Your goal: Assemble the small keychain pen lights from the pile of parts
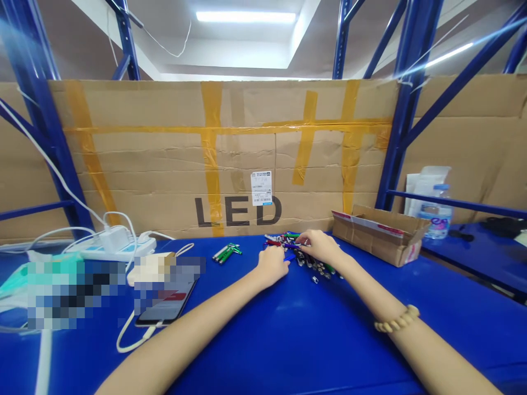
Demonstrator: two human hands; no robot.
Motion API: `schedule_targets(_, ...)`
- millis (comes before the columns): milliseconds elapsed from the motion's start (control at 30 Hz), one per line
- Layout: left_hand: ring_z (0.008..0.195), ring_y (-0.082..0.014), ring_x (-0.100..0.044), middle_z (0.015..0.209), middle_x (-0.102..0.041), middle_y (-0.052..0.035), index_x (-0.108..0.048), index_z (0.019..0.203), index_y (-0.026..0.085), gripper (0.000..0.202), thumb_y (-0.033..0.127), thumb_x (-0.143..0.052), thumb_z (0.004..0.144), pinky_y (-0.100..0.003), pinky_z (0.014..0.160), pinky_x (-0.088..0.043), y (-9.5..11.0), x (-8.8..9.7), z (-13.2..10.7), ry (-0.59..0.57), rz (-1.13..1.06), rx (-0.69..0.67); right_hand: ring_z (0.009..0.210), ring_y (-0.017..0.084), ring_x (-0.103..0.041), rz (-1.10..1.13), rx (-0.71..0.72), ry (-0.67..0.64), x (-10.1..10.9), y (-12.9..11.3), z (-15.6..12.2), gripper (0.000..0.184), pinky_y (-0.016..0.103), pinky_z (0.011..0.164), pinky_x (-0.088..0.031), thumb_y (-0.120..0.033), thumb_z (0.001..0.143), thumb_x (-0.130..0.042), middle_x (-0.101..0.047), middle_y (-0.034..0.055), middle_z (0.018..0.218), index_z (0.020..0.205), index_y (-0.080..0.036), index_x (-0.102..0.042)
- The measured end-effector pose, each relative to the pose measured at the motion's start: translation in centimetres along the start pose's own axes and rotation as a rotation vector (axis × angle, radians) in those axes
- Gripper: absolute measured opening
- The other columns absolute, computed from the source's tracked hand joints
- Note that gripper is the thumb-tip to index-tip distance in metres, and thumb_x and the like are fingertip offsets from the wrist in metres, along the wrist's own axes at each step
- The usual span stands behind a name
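Both my arms reach forward over a blue table [288, 340]. My left hand [272, 266] is curled closed at the left edge of a pile of small coloured pen-like sticks [302, 253], gripping something I cannot make out. My right hand [319, 245] rests on top of the pile, fingers pinched on the small items. A few green sticks [227, 252] lie apart to the left of the pile. A beaded bracelet [397, 320] sits on my right wrist.
An open cardboard box [381, 233] lies right of the pile. A power strip [111, 246] with cables, a phone [167, 307] and a face mask [16, 277] lie at left. A water bottle [436, 211] stands far right. A cardboard wall marked LED [236, 164] backs the table.
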State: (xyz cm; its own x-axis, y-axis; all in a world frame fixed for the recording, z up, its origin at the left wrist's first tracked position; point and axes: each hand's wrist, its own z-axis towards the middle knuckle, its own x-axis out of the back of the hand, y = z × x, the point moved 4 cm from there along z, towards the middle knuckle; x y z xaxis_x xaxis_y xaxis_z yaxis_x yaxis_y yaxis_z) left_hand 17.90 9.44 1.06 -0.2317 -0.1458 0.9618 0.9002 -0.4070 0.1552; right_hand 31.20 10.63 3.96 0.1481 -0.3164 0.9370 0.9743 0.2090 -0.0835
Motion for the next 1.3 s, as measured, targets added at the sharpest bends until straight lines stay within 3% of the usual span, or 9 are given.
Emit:
schedule_targets(167,0.093,-0.0201,-0.059,0.108,-0.059,-0.0075,-0.054,0.109,0.014,0.024,0.027,-0.051,0.089,-0.040,0.080,-0.049,-3.1,1.6,-1.2,0.086,-0.138,0.004,0.087,0.019,-0.062,0.030,0.053,-0.035,-0.3,-0.5,0.0,0.021,0.025,0.070,-0.046,-0.015,0.075,-0.058,-0.069,0.0008,0.092,0.090,-0.024,-0.068)
schedule_targets(300,0.086,-0.0177,-0.062,0.091,-0.066,-0.0051,-0.044,0.110,0.017,0.019,0.020,-0.039,0.092,-0.030,0.077,-0.048,-5.7,2.9,-4.5,0.141,-0.274,-0.047,0.099,0.021,-0.059,0.079,0.165,-0.056,-1.5,-1.7,-0.1,0.026,0.029,0.081,-0.045,-0.024,0.074,-0.063,-0.066,0.0037,0.105,0.100,-0.024,-0.066)
schedule_targets(367,0.070,-0.0154,-0.063,0.088,-0.066,-0.0031,-0.040,0.109,0.019,0.018,0.024,-0.038,0.092,-0.026,0.065,-0.049,-6.5,3.1,-6.4,0.133,-0.333,-0.076,0.108,0.024,-0.054,0.091,0.207,-0.033,-2.1,-2.1,-0.1,0.034,0.034,0.088,-0.042,-0.030,0.078,-0.059,-0.060,0.0084,0.116,0.111,-0.021,-0.061)
schedule_targets(467,0.060,-0.0120,-0.060,0.090,-0.065,-0.0014,-0.042,0.104,0.022,0.015,0.026,-0.042,0.089,-0.023,0.059,-0.048,-7.2,3.1,-8.9,0.121,-0.394,-0.115,0.117,0.025,-0.046,0.092,0.271,0.000,-2.9,-2.6,-0.1,0.037,0.040,0.094,-0.037,-0.031,0.085,-0.049,-0.053,0.0100,0.126,0.120,-0.022,-0.055)
schedule_targets(567,0.069,-0.0126,-0.061,0.089,-0.065,-0.0011,-0.046,0.097,0.022,0.011,0.023,-0.045,0.086,-0.023,0.065,-0.048,-7.6,3.1,-10.2,0.131,-0.452,-0.154,0.116,0.024,-0.047,0.078,0.332,0.014,-3.5,-2.9,-0.1,0.029,0.041,0.092,-0.038,-0.030,0.087,-0.046,-0.056,0.0076,0.122,0.112,-0.026,-0.061)
schedule_targets(700,0.077,-0.0136,-0.063,0.088,-0.066,-0.0012,-0.050,0.095,0.022,0.013,0.019,-0.048,0.082,-0.023,0.071,-0.048,-7.8,3.0,-10.6,0.121,-0.470,-0.159,0.107,0.026,-0.053,0.057,0.338,0.039,-3.9,-2.9,0.1,0.028,0.043,0.087,-0.040,-0.031,0.087,-0.047,-0.060,0.0097,0.113,0.107,-0.023,-0.064)
schedule_targets(900,0.086,-0.0162,-0.064,0.095,-0.067,-0.0036,-0.053,0.100,0.021,0.020,0.017,-0.047,0.081,-0.024,0.077,-0.048,-7.5,2.9,-11.0,0.116,-0.452,-0.160,0.117,0.025,-0.045,0.032,0.389,0.090,-4.1,-4.4,0.1,0.037,0.044,0.094,-0.035,-0.032,0.090,-0.042,-0.053,0.0112,0.126,0.124,-0.020,-0.052)
schedule_targets(1033,0.085,-0.0174,-0.064,0.092,-0.067,-0.0037,-0.058,0.095,0.021,0.017,0.020,-0.044,0.084,-0.024,0.073,-0.048,-7.3,3.2,-11.0,0.118,-0.427,-0.163,0.115,0.022,-0.047,0.007,0.451,0.054,-4.5,-5.7,-0.2,0.030,0.040,0.094,-0.036,-0.031,0.091,-0.041,-0.057,0.0066,0.121,0.111,-0.024,-0.062)
schedule_targets(1300,0.082,-0.0202,-0.060,0.086,-0.062,-0.0042,-0.059,0.098,0.020,0.023,0.034,-0.043,0.089,-0.029,0.076,-0.046,-7.9,3.7,-10.7,0.134,-0.343,-0.103,0.110,0.025,-0.050,-0.016,0.398,0.057,-3.9,-5.7,-0.8,0.025,0.042,0.090,-0.036,-0.030,0.088,-0.047,-0.060,0.0095,0.116,0.099,-0.021,-0.067)
